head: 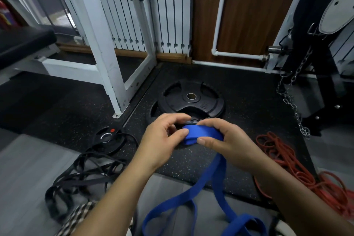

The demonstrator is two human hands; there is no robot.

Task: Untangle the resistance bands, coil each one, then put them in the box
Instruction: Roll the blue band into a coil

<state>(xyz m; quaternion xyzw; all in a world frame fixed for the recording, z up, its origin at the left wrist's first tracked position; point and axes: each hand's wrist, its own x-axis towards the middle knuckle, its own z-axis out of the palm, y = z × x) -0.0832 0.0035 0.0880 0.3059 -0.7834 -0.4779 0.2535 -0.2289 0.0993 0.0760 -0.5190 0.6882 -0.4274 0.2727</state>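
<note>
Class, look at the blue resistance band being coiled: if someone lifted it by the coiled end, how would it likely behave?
The blue band is probably floppy: its free length droops from the hands and folds into loose loops below. The coil likely unwinds if released, since the left hand and right hand both pinch it. It seems light, as fingertips alone support it.

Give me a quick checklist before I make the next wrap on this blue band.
1. Both hands on the coil: ok. The left hand and right hand pinch the started roll of the blue band.
2. Coil tight: cannot tell, fingers cover most of it.
3. Loose tail free of twists: not ok, it loops over itself near the bottom edge.
4. Tail clear of the black bands and red bands: ok, they lie apart on either side.
5. Box ready for the coil: cannot tell, no box in view.
</note>
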